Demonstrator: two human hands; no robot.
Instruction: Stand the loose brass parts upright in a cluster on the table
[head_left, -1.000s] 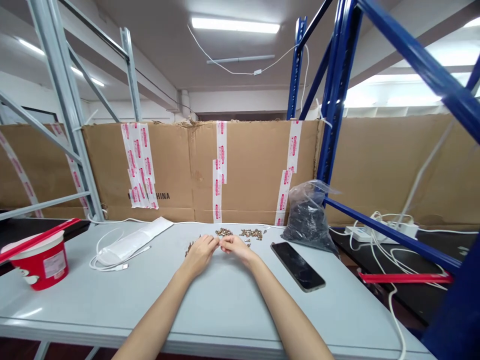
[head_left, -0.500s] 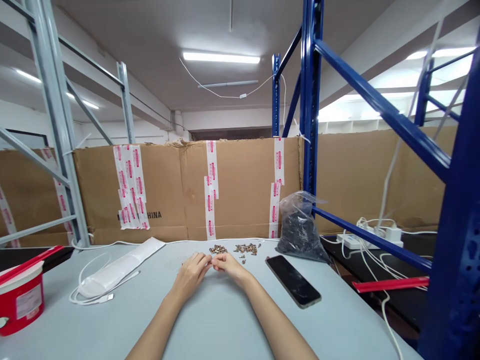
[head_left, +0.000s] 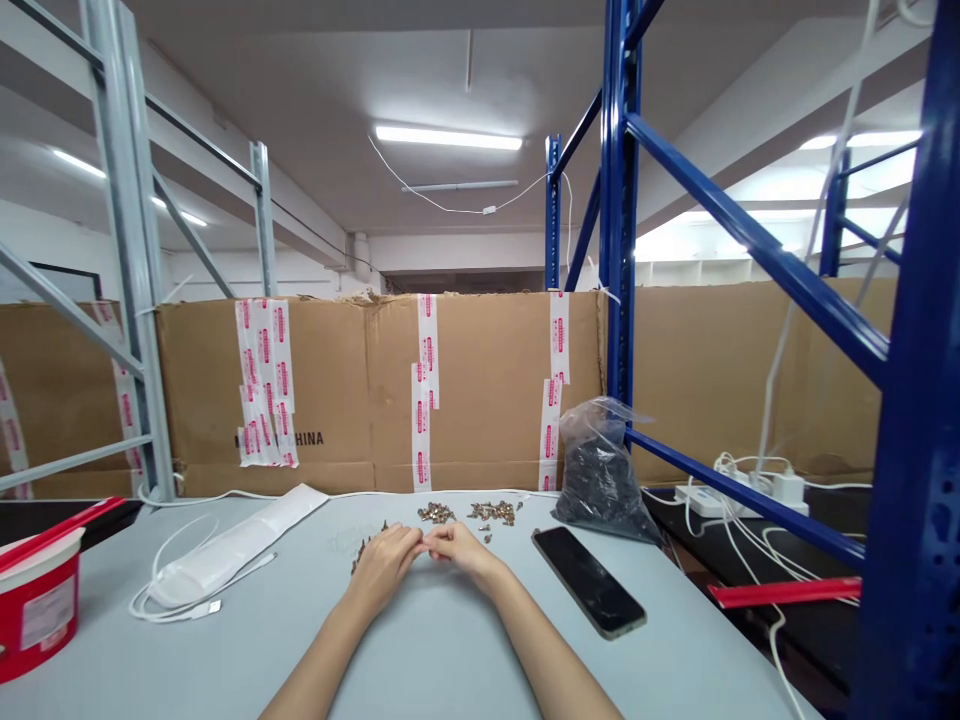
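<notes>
My left hand [head_left: 388, 562] and my right hand [head_left: 459, 546] meet over the middle of the grey table [head_left: 420, 650], fingertips pinched together. Whatever they pinch is too small to make out. Just beyond the fingers lies a pile of small brass-coloured metal parts [head_left: 436, 513]. To its right is a second pile of similar small metal parts [head_left: 495, 513], with a few loose ones nearer me. More small, darker pieces [head_left: 360, 553] show beside my left hand, which partly hides them.
A black phone [head_left: 589, 580] lies to the right, with a clear bag of dark pieces [head_left: 604, 475] behind it. On the left are a white packet [head_left: 232, 555], a white cable [head_left: 161, 612] and a red tub [head_left: 41, 610]. Cardboard [head_left: 487, 400] closes off the back.
The head view has tilted up slightly, so the scene sits lower. More of the small pieces beside my left hand now show. Both hands stay pinched together at nearly the same spot.
</notes>
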